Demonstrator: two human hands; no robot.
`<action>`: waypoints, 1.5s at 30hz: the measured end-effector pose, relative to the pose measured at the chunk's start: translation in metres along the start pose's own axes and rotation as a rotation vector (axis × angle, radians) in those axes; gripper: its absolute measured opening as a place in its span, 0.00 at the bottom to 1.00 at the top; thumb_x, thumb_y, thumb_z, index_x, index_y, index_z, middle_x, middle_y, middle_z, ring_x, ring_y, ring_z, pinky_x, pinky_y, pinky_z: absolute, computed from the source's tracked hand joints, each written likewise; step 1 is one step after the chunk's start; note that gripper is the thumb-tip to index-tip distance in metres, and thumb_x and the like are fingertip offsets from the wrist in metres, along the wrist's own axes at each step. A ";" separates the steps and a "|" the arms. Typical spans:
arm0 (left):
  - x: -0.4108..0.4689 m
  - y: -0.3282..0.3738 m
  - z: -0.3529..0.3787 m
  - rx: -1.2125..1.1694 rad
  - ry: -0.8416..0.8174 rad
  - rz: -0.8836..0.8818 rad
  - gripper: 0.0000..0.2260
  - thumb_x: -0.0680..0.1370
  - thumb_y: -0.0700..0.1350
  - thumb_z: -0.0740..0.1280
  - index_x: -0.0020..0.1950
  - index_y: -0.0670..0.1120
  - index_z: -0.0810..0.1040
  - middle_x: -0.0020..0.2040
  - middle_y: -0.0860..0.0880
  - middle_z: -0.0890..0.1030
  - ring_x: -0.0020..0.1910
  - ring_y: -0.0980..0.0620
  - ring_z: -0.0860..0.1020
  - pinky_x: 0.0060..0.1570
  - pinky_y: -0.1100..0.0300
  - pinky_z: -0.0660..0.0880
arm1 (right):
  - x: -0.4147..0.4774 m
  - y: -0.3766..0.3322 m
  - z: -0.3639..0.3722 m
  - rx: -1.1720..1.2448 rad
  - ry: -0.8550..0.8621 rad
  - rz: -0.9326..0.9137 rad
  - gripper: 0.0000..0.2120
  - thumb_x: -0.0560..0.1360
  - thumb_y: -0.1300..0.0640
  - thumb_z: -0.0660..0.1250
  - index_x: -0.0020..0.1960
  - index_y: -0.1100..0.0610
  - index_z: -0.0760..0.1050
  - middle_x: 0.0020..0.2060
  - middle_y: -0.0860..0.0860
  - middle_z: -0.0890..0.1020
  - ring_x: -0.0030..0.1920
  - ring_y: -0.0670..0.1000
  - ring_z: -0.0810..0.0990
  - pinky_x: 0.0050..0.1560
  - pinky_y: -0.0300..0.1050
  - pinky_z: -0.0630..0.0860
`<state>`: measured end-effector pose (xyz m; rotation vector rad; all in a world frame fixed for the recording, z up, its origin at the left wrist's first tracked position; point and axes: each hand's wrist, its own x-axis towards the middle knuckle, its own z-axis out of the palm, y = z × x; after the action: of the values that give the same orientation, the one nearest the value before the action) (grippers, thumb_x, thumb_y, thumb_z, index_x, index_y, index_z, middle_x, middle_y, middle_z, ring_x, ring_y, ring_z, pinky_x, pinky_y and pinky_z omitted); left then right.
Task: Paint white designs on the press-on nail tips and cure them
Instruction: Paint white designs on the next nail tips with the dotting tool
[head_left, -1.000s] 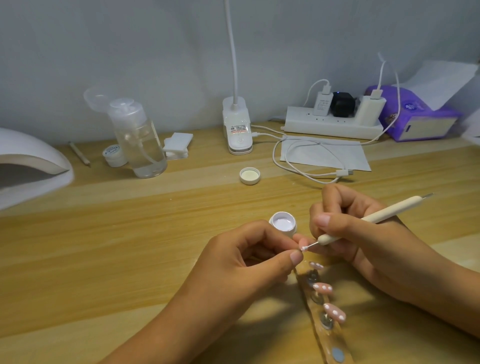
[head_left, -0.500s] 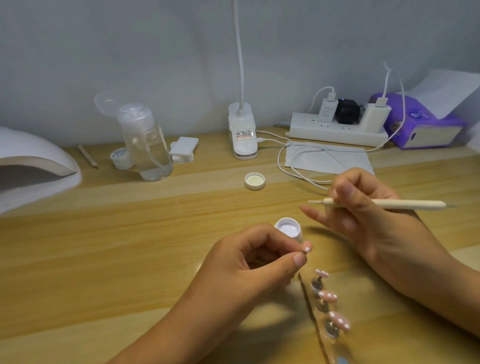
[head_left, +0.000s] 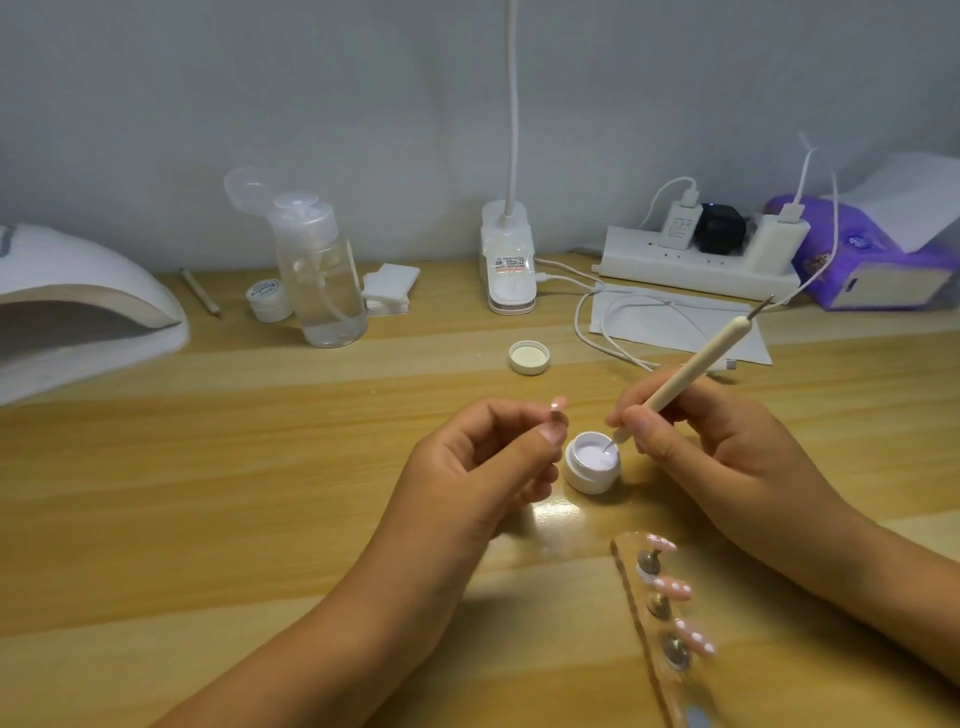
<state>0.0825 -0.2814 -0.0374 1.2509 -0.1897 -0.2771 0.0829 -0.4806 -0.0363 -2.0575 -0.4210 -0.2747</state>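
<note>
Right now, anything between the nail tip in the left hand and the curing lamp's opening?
Nothing visible. The left hand holds the nail tip above the table. The curing lamp sits far left, and the pump bottle and small jar stand behind that line, nearer the wall.

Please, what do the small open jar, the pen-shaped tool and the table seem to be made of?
Jar: probably plastic, smooth opaque white wall. Tool: matte cream handle, plastic or painted wood; grey tip looks metal. Table: wood grain, glossy glare; perhaps laminate.
</note>
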 end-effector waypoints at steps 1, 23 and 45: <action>0.000 0.000 0.000 0.012 -0.001 0.000 0.06 0.66 0.52 0.74 0.41 0.54 0.84 0.45 0.57 0.84 0.37 0.60 0.79 0.40 0.68 0.76 | 0.000 0.001 0.000 -0.002 -0.013 -0.003 0.06 0.76 0.51 0.62 0.46 0.50 0.78 0.40 0.42 0.79 0.41 0.48 0.76 0.42 0.31 0.71; -0.005 -0.007 0.006 0.214 -0.192 0.064 0.02 0.72 0.44 0.73 0.42 0.51 0.83 0.36 0.55 0.82 0.35 0.59 0.77 0.39 0.69 0.74 | -0.006 -0.002 -0.011 0.666 0.177 0.090 0.08 0.67 0.56 0.74 0.42 0.49 0.77 0.37 0.47 0.77 0.40 0.46 0.76 0.48 0.38 0.76; -0.004 -0.012 0.002 0.298 -0.264 0.061 0.07 0.69 0.52 0.73 0.44 0.50 0.84 0.37 0.55 0.83 0.37 0.59 0.78 0.42 0.65 0.74 | -0.012 -0.021 -0.004 0.842 0.100 0.250 0.12 0.62 0.64 0.69 0.29 0.53 0.69 0.24 0.48 0.69 0.25 0.44 0.66 0.33 0.44 0.80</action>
<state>0.0769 -0.2853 -0.0481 1.4985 -0.5106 -0.3708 0.0636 -0.4767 -0.0225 -1.2424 -0.1637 -0.0289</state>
